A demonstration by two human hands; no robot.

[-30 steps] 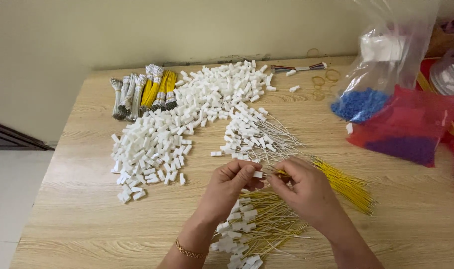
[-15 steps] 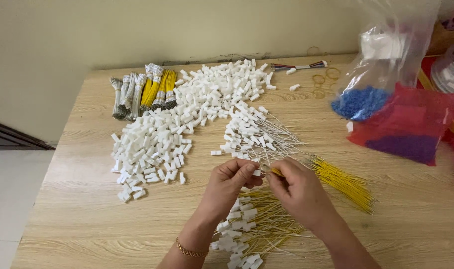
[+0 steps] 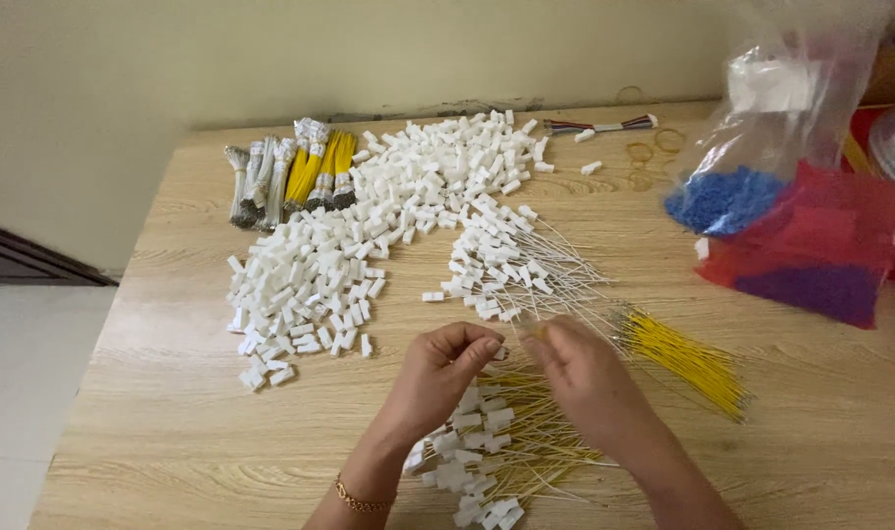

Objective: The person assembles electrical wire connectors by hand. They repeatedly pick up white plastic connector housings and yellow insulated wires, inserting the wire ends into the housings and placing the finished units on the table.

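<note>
Head view is showing the left hand (image 3: 446, 365) pinching a small white connector (image 3: 498, 352) while the right hand (image 3: 583, 370) is pinching a yellow wire (image 3: 538, 331) against it, above the finished pile (image 3: 487, 447); she is doing well keeping wire and socket aligned, I judge.

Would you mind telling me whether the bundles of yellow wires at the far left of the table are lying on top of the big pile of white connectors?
No, the bundles of yellow wires lie on the bare table just left of the pile of white connectors, beside it.
</note>
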